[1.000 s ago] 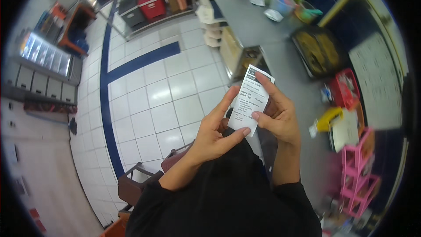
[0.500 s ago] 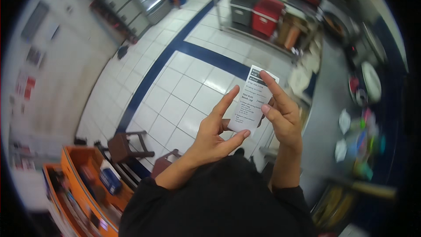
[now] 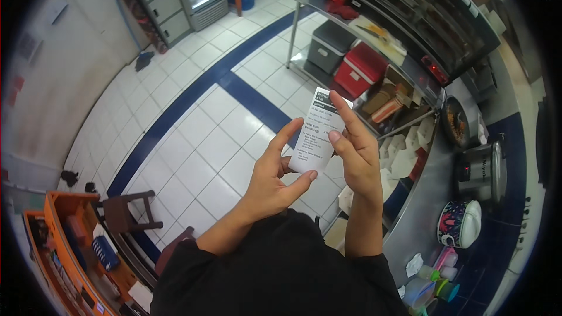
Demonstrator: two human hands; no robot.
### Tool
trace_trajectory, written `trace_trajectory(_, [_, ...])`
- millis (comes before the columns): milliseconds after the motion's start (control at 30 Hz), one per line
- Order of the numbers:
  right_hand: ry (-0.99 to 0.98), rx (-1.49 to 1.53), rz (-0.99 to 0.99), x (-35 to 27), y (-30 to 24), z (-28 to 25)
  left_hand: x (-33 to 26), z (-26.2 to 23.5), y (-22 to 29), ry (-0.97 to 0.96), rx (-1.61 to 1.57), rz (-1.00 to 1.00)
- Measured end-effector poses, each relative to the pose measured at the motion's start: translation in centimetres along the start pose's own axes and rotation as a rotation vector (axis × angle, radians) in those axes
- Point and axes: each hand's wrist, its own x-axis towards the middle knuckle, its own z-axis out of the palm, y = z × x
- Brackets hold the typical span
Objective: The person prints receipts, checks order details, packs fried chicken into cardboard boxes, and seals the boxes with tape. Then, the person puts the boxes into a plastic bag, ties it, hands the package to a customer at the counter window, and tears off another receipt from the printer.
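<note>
A narrow white paper receipt (image 3: 311, 147) with dark bands and printed lines is held up in front of my chest, its top tilted to the right. My left hand (image 3: 268, 182) holds it by the lower left, thumb at the bottom edge and index finger stretched up beside it. At the right edge, my right hand (image 3: 362, 162) grips the paper, thumb on its face and index finger reaching toward the top. The fingers behind the receipt are mostly hidden.
Along the right runs a steel counter (image 3: 404, 240) with a pan (image 3: 453, 120), a rice cooker (image 3: 480, 169) and a patterned round container (image 3: 459, 223). Grey and red cooler boxes (image 3: 360, 70) sit under a steel table. Brown stools (image 3: 132, 213) and an orange cabinet (image 3: 64, 205) stand left.
The view has swung to the right, bringing more of the counter and oven rack into sight. Both hands still hold the receipt, now a little further left in the picture.
</note>
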Motion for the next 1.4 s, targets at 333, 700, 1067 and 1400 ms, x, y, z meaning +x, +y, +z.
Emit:
trace_trajectory(333, [0.091,0.053,0.006,18.4,3.8,-14.2,21.4,1.2,-7.7,-0.022,0.035,-0.084])
trace_trajectory(700, [-0.155,0.203,0.023,39.7,3.9,-28.6,42.5,5.1,-13.9,0.201,0.097,-0.057])
trace_trajectory(1067, [0.036,0.177,-0.003,51.4,3.2,-44.6,62.9,9.4,-21.4,0.017,-0.064,-0.119])
trace_trajectory(1400, [0.405,0.022,-0.138,60.9,0.5,-53.4,81.3,11.7,-27.2,-0.31,-0.237,-0.16])
